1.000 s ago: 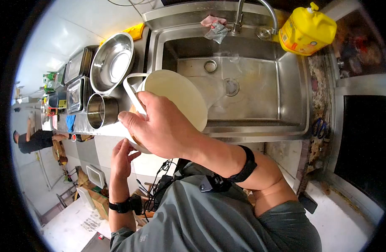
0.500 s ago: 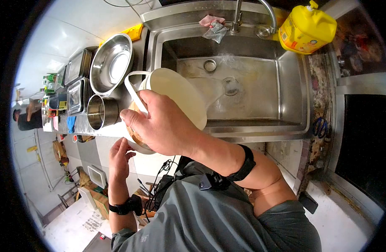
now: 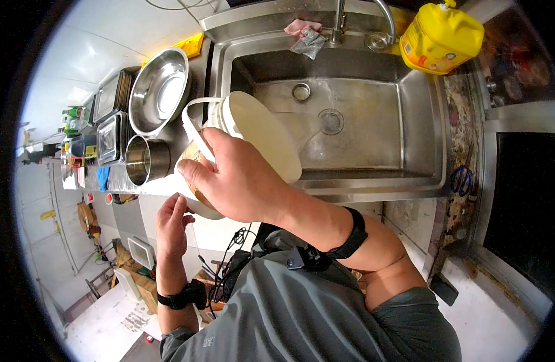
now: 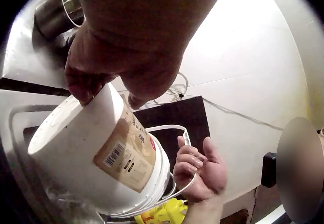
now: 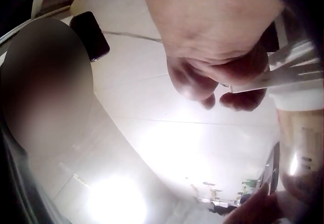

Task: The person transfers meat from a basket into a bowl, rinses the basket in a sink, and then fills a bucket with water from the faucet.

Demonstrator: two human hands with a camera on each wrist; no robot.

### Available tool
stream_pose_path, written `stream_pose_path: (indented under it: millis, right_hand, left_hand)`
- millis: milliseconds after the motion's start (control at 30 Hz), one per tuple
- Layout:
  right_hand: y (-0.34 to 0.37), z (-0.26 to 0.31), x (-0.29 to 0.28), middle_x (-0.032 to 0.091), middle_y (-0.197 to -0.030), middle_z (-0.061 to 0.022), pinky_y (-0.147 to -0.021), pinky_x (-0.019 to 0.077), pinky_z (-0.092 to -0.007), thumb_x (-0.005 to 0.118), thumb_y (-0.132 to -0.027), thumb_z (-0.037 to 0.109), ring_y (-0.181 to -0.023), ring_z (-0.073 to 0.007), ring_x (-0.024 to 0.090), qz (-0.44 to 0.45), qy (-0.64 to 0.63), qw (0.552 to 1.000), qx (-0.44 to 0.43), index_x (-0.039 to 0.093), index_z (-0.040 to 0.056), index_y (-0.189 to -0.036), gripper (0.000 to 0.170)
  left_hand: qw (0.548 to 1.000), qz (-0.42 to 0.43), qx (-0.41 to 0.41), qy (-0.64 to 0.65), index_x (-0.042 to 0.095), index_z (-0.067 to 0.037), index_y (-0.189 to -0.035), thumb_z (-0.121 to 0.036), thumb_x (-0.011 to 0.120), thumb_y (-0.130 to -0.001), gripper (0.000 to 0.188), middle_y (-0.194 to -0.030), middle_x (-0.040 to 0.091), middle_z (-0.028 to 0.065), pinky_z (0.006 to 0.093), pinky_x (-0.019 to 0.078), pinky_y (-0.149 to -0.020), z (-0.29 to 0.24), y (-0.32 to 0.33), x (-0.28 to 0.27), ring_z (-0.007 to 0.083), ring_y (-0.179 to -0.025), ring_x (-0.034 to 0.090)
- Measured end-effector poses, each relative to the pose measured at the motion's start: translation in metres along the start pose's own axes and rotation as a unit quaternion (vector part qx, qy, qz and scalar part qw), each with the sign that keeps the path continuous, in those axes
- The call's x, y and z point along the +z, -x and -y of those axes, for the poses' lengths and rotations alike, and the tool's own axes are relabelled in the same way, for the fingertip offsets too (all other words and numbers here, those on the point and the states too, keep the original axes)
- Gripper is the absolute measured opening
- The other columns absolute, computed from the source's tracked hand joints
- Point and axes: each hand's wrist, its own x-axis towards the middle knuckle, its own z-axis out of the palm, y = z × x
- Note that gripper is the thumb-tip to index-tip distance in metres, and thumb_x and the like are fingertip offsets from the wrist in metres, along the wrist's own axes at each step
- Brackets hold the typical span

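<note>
A white plastic bucket (image 3: pixel 259 130) with a brown label (image 4: pixel 129 150) is tipped over the near left side of the steel sink (image 3: pixel 374 145). Its mouth faces the basin, and a thin stream of water (image 3: pixel 310 139) runs from the rim toward the drain (image 3: pixel 331 121). My right hand (image 3: pixel 238 181) grips the white handle (image 4: pixel 186 138), its fingers curled round it in the left wrist view. At the other end, my left hand (image 3: pixel 172 223) holds the bottom edge of the bucket, fingertips on the base and thumb by the side.
Left of the sink stand a steel bowl (image 3: pixel 161 90), a steel pot (image 3: pixel 147 160) and stacked metal trays (image 3: pixel 108 139). A yellow jug (image 3: pixel 440 39) is at the back right beside the faucet (image 3: pixel 374 12). Rags (image 3: pixel 307 39) lie on the back ledge; scissors (image 3: pixel 461 180) are at the right.
The water stream from the bucket has thinned. The bucket has tipped slightly further, its mouth edge turning toward the sink, while both hands keep their hold.
</note>
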Motion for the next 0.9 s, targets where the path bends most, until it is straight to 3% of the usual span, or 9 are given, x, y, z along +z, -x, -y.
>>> stream_pose_path:
  millis: [200,333,367,467,533,567,667,900]
  right_hand:
    - [0.006,-0.003,-0.008,0.061,-0.069,-0.0205,-0.058,0.0472,-0.0445,0.061,-0.087,0.026,-0.067,-0.0395,0.062,0.016,0.067,0.998,-0.012,0.048,-0.0022,-0.085,0.031]
    - [0.008,-0.018,-0.001,0.061,-0.067,-0.0195,-0.058,0.0469,-0.0466,0.060,-0.086,0.023,-0.066,-0.0405,0.061,0.006,0.112,0.993,-0.033,0.048,-0.0019,-0.085,0.028]
    - [0.009,-0.022,0.002,0.060,-0.067,-0.0184,-0.058,0.0473,-0.0460,0.060,-0.086,0.022,-0.065,-0.0395,0.061,-0.009,0.145,0.988,-0.056,0.048,-0.0014,-0.086,0.026]
    - [0.016,-0.022,0.014,0.061,-0.067,-0.0162,-0.057,0.0484,-0.0436,0.060,-0.086,0.019,-0.063,-0.0360,0.062,-0.013,0.218,0.971,-0.093,0.050,-0.0004,-0.086,0.022]
    - [0.022,-0.018,0.023,0.061,-0.067,-0.0151,-0.056,0.0489,-0.0417,0.059,-0.086,0.018,-0.062,-0.0335,0.062,-0.008,0.262,0.959,-0.110,0.051,0.0002,-0.087,0.020]
    - [0.026,-0.016,0.027,0.061,-0.068,-0.0145,-0.055,0.0490,-0.0395,0.059,-0.086,0.018,-0.061,-0.0308,0.063,0.003,0.303,0.944,-0.129,0.052,0.0002,-0.087,0.019]
    - [0.037,-0.010,0.042,0.061,-0.069,-0.0122,-0.054,0.0490,-0.0352,0.058,-0.084,0.014,-0.059,-0.0246,0.062,0.017,0.381,0.903,-0.199,0.054,-0.0004,-0.087,0.015]
    - [0.056,0.001,0.077,0.059,-0.070,-0.0080,-0.059,0.0495,-0.0311,0.054,-0.078,0.011,-0.066,-0.0200,0.062,0.034,0.514,0.810,-0.280,0.059,-0.0036,-0.094,0.022]
  left_hand:
    - [1.000,-0.017,-0.009,0.016,0.056,0.003,-0.110,-0.023,0.053,-0.096,0.030,-0.090,0.061,0.0025,0.0227,0.0456,-0.064,-0.001,0.006,0.019,0.0087,-0.078,0.056]
    - [0.999,-0.014,-0.034,0.014,0.057,-0.002,-0.099,-0.023,0.052,-0.095,0.022,-0.086,0.060,0.0016,0.0236,0.0461,-0.065,0.008,0.007,0.038,0.0085,-0.078,0.056]
    - [0.998,-0.006,-0.053,0.026,0.056,-0.004,-0.093,-0.026,0.053,-0.095,0.022,-0.086,0.061,0.0018,0.0253,0.0466,-0.067,0.009,0.008,0.045,0.0089,-0.079,0.057]
    - [0.989,0.020,-0.114,0.094,0.053,0.001,-0.118,-0.030,0.052,-0.095,0.038,-0.103,0.062,0.0080,0.0330,0.0499,-0.077,0.030,0.004,0.049,0.0169,-0.092,0.061]
    - [0.983,0.054,-0.089,0.153,0.047,0.004,-0.127,-0.031,0.050,-0.096,0.046,-0.112,0.060,0.0114,0.0361,0.0501,-0.083,0.040,0.006,0.056,0.0219,-0.099,0.061]
    - [0.987,0.072,-0.056,0.130,0.047,0.003,-0.127,-0.033,0.049,-0.096,0.047,-0.116,0.058,0.0123,0.0358,0.0494,-0.086,0.044,0.006,0.060,0.0231,-0.105,0.058]
    - [0.962,0.103,-0.059,0.244,0.045,0.000,-0.129,-0.041,0.044,-0.097,0.052,-0.119,0.057,0.0139,0.0356,0.0481,-0.088,-0.003,0.016,0.090,0.0234,-0.110,0.055]
    - [0.911,0.173,-0.069,0.368,0.045,0.000,-0.129,-0.043,0.042,-0.097,0.054,-0.120,0.056,0.0143,0.0356,0.0477,-0.089,0.015,0.007,0.089,0.0235,-0.111,0.054]
